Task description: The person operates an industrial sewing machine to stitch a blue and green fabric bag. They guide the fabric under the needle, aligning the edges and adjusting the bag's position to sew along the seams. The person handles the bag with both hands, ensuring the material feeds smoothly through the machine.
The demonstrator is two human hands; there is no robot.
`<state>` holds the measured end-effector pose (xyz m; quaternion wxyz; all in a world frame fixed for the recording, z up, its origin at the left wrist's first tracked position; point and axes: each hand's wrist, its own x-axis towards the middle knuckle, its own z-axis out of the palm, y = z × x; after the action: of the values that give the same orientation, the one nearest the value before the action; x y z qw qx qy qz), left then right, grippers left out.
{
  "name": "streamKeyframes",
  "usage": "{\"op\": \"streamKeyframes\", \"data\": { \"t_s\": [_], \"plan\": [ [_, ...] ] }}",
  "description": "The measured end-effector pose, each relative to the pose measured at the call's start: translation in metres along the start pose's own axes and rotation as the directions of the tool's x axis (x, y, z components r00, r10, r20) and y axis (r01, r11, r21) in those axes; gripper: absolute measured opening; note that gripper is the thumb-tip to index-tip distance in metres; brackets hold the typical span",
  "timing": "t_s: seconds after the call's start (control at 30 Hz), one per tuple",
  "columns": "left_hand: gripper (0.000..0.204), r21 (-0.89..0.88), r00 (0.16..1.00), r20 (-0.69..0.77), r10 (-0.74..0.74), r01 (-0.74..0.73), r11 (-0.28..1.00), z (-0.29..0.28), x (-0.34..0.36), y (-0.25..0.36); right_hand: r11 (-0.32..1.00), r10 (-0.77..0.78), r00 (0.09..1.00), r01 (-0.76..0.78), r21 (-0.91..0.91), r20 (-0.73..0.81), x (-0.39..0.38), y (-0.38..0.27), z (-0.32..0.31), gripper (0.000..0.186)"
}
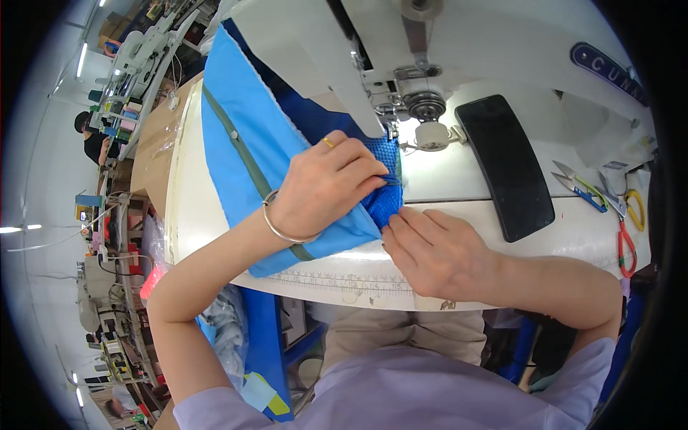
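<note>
Light-blue fabric (244,107) with a dark green zipper strip (247,161) lies across the sewing machine's bed. Darker blue mesh fabric (385,201) shows at its right edge, just on the near side of the needle and presser foot (391,132). My left hand (326,186) rests over the cloth, its thumb and fingers pinching a fold of the mesh fabric. My right hand (437,254) is closed on the near corner of the same mesh, fingertips together at its edge. The sewing machine's head (308,50) stands above the work.
A black phone (505,168) lies right of the needle. Thread snips (580,186) and red-and-yellow-handled scissors (625,229) lie farther right. A printed ruler scale (337,281) runs along the table's front edge. Other sewing machines (140,57) and a person (92,140) are at far left.
</note>
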<state>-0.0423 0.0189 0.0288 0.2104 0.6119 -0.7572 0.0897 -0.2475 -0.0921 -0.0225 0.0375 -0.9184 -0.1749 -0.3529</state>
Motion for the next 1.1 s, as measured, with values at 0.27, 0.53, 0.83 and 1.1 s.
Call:
{"op": "streamKeyframes", "data": {
  "t_s": [0.27,0.53,0.83,1.1],
  "plan": [
    [0.034,0.326,0.961,0.038,0.274,-0.271,0.906,0.006,-0.006,0.018,0.999,-0.032,0.999,0.032,-0.015,0.009,0.002,0.001,-0.004,0.025],
    [0.039,0.177,0.986,0.101,0.133,-0.15,0.973,-0.008,-0.008,0.033,0.998,-0.052,0.998,0.051,-0.039,-0.022,0.001,0.002,-0.005,0.023],
    [0.031,-0.014,0.998,0.001,0.062,-0.062,0.998,0.003,-0.011,0.015,1.0,-0.027,0.999,0.027,0.005,0.018,0.0,0.002,-0.003,0.024],
    [0.031,0.076,0.989,-0.046,0.141,-0.137,0.988,0.009,-0.012,0.017,0.999,-0.044,0.998,0.044,0.006,0.035,0.002,0.004,-0.008,0.032]
  ]
}}
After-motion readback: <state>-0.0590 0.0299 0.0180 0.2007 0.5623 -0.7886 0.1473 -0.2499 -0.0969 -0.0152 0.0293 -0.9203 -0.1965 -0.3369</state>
